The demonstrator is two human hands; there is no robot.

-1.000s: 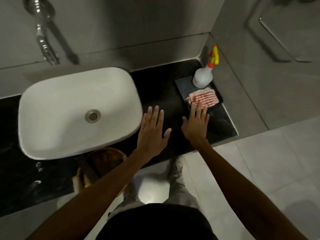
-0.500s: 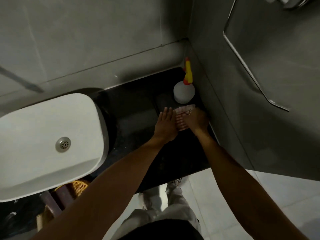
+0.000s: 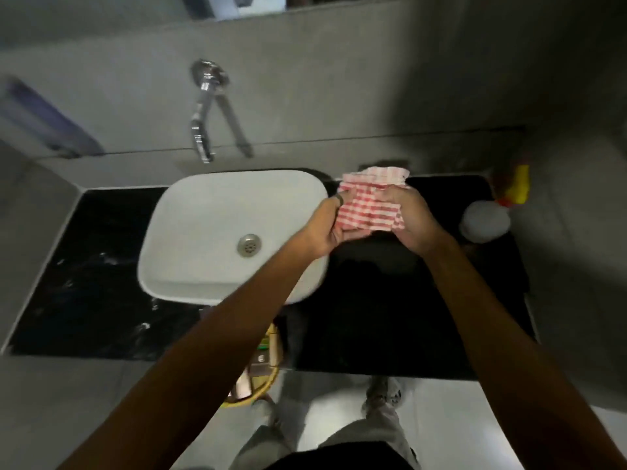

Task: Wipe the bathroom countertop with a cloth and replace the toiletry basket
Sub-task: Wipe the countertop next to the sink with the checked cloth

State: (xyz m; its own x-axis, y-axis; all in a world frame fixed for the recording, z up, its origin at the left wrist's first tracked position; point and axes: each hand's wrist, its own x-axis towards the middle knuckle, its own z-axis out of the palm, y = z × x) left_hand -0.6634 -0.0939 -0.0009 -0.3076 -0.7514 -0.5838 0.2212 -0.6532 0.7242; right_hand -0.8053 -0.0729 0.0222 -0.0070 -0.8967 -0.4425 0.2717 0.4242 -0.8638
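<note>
The red-and-white checked cloth point(image 3: 371, 203) is held up between both hands, just right of the white basin point(image 3: 217, 232) and above the black desk point(image 3: 390, 293), apparently clear of its surface though the blur makes that hard to confirm. The left hand point(image 3: 324, 228) is closed on the cloth's left edge, fingers curled under and thumb on top, and the right hand point(image 3: 412, 218) is closed over its right edge in the same pinching way, so the fabric bunches and pleats between them. It reads as a thin, soft, very light thing: it folds wherever it is squeezed and will not hold a shape, so it probably wants gathering into a flat pad under one palm before it meets the desk, rather than being dragged by a corner. Dry, it should grip well; wet, it would turn heavier and limper. The spray bottle point(image 3: 485, 222) with its yellow-and-red trigger stands farther right of the basin, near the corner wall, well apart from the hands. The woven toiletry basket point(image 3: 261, 385) shows only partly in front of the basin, under the left forearm; it looks stiff-rimmed but loosely filled, so lifting it level by the rim with two hands seems safest.
</note>
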